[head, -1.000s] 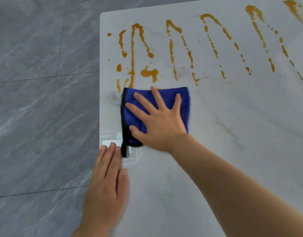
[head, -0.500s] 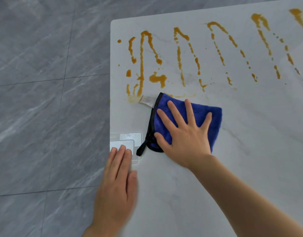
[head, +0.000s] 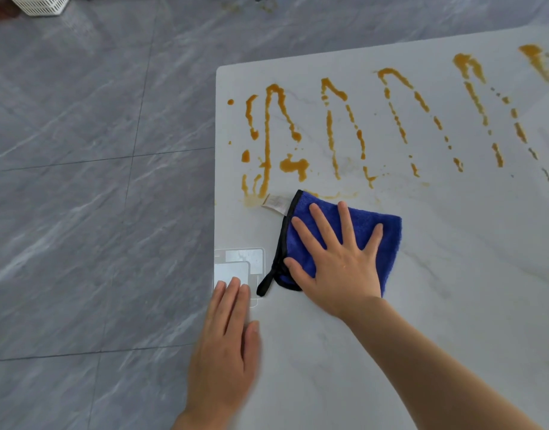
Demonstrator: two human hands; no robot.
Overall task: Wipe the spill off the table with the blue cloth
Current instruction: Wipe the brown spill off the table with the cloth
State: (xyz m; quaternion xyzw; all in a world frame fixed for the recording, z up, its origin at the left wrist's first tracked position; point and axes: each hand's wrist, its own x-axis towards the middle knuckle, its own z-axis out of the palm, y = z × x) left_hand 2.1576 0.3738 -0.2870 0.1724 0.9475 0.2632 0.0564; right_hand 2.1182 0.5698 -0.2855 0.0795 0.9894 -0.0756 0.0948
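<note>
A folded blue cloth (head: pixel 388 234) with a black hem and a white label lies on the pale marble table (head: pixel 453 290). My right hand (head: pixel 338 259) presses flat on it, fingers spread and straight. An orange spill (head: pixel 270 141) runs in long zigzag streaks across the far half of the table, from near the left edge to the right border of the view. The cloth's far corner sits just below the lowest smeared streaks. My left hand (head: pixel 226 346) rests flat on the table's left edge, fingers straight, holding nothing.
Clear square stickers (head: pixel 239 265) sit at the table's left edge by my left fingertips. Grey tiled floor (head: pixel 81 212) lies beyond the left and far edges. A white slatted basket (head: pixel 40 4) stands on the floor at the top left.
My right hand slid the cloth to the right and turned it, leaving a faint smear where the lowest streaks were. Its white label now shows. My left hand stayed at the table edge.
</note>
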